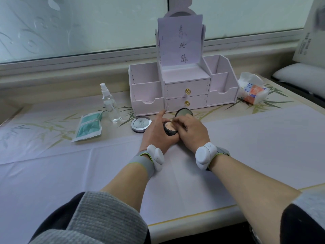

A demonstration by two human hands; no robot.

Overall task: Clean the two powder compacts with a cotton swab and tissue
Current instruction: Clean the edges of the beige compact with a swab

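Note:
An open black powder compact point(170, 129) sits on the table in front of the organizer, its round mirror lid point(184, 112) raised behind it and beige powder showing. My left hand point(157, 131) grips the compact's base from the left. My right hand point(190, 131) pinches a thin cotton swab point(171, 122) whose tip lies on the powder pan. A second compact point(141, 123), silver and closed, lies just left of my left hand. A tissue pack point(253, 89) with a tissue sticking out stands at the far right.
A pale pink desk organizer point(182, 88) with two drawers stands behind the compacts. A clear spray bottle point(110, 104) and a green sachet point(88, 126) lie to the left. A white sheet point(246, 147) covers the near table. A window sill runs behind.

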